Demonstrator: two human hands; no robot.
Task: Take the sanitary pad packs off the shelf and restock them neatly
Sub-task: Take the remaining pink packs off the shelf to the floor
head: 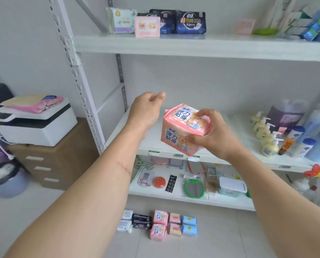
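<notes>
My right hand [212, 135] grips two stacked pink sanitary pad packs [181, 125] in front of the middle shelf [155, 144]. My left hand [146, 108] hovers just left of the packs, fingers loosely curled, holding nothing. On the top shelf [192, 44] stand a white-and-lilac pack [120, 21], a small pink pack [147, 27] and dark blue packs [190, 22]. Several more packs [160, 224] lie in neat rows on the floor below the shelving.
Pump bottles and lotions [271, 135] crowd the right of the middle shelf. Mirrors, tins and boxes [194, 185] fill the lower shelf. A printer [34, 125] on a brown drawer cabinet [49, 164] and a bin [8, 181] stand to the left. Boxes [308, 21] occupy the top right.
</notes>
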